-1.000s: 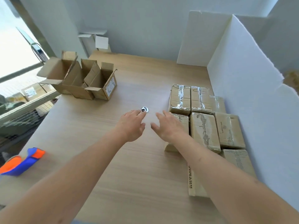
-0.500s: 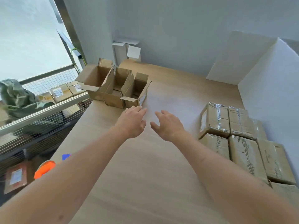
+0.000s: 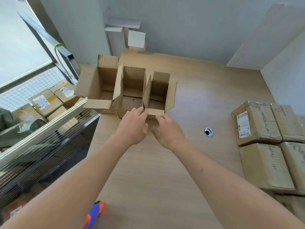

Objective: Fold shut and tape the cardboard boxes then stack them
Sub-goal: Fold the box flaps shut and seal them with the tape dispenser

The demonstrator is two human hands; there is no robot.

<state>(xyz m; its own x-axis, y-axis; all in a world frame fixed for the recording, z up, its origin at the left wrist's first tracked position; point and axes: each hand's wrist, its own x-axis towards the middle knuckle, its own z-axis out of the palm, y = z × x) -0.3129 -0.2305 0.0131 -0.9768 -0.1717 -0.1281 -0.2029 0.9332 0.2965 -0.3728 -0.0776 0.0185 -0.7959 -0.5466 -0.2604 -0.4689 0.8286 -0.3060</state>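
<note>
Wooden table (image 3: 165,171), both hands' grip unclear at rightmost open box (image 3: 158,95), fingertips hidden

Bright, soft daylight comes from the window (image 3: 19,47) on the left and gives a pale glare on the table (image 3: 194,96). Shadows are weak. The wide lens bends straight lines near the edges, and the whole view is slightly blurred.

Both arms extended, left hand (image 3: 132,125) and right hand (image 3: 169,130) open, fingers relaxed.
</note>
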